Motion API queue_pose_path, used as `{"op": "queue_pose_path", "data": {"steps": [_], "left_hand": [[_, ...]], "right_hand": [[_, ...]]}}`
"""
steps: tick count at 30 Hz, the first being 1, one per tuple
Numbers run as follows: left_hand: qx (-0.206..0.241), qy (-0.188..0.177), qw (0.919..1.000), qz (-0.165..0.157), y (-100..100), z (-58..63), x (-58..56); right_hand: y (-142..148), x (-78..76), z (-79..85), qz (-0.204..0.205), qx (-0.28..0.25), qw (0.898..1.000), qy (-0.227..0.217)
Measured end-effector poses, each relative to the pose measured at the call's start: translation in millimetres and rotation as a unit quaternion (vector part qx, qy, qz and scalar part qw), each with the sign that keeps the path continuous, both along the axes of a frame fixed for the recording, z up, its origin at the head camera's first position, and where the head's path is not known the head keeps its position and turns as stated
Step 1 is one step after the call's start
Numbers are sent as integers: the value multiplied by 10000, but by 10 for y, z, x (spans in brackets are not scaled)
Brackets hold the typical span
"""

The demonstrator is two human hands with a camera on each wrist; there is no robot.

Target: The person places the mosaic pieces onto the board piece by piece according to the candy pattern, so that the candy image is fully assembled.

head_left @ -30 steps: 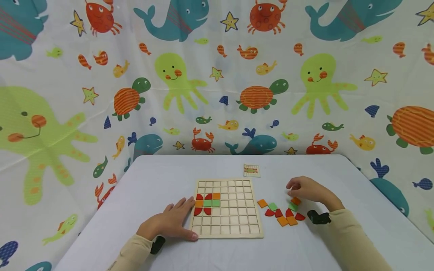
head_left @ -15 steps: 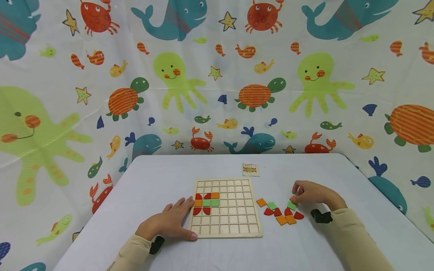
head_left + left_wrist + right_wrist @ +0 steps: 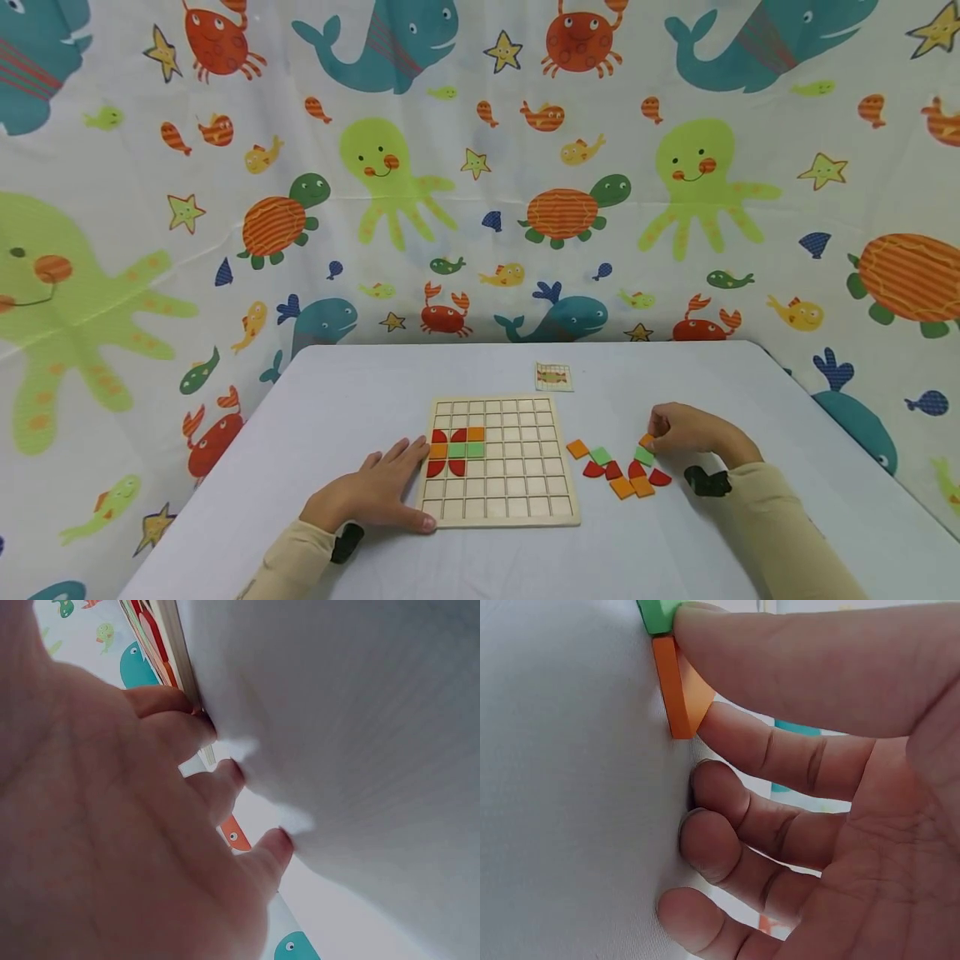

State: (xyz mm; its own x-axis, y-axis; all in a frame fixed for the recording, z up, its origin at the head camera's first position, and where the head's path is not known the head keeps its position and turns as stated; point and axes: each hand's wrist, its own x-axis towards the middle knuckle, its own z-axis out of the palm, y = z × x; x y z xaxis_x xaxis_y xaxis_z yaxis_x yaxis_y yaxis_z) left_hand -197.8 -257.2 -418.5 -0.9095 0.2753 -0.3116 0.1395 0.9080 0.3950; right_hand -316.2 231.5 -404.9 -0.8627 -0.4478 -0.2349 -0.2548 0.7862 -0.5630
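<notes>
My left hand [image 3: 375, 490] lies with spread, nearly straight fingers along the left edge of a wooden grid board [image 3: 517, 506], thumb at its lower left corner. In the left wrist view, fingertips of the left hand [image 3: 142, 802] touch the white cloth beside the board's side [image 3: 174, 652]. Red, orange and green tiles [image 3: 457, 450] fill several cells at the board's left. Right of the board, my right hand [image 3: 696, 432] pinches an orange square tile [image 3: 673, 694] between thumb and index finger, low at the table. A green tile [image 3: 658, 616] adjoins it, under the thumb tip.
Several loose tiles [image 3: 622, 487], red, orange and green, lie between the board and the right hand. A small pattern card [image 3: 553, 377] lies behind the board. The white table [image 3: 360, 375] ends at a curtain [image 3: 480, 275] printed with sea animals.
My right hand has come down from above the tiles, moved slightly right, and taken hold of the orange tile with thumb and index finger. The left hand stays at the board's edge.
</notes>
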Motion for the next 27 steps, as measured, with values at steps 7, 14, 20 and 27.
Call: {"op": "queue_pose_path", "data": {"steps": [7, 14, 20, 27], "left_hand": [[-23, 6, 10000, 23, 0, -2, 5], [-33, 23, 10000, -3, 9, 7, 7], [4, 33, 10000, -39, 6, 18, 9], [5, 31, 10000, -46, -5, 7, 0]], "right_hand": [[-37, 1, 2, -120, 88, 9999, -40], [-58, 0, -11, -14, -128, 9999, 63], [-74, -2, -4, 125, -327, 9994, 8], [-106, 14, -3, 49, -157, 9999, -26]]}}
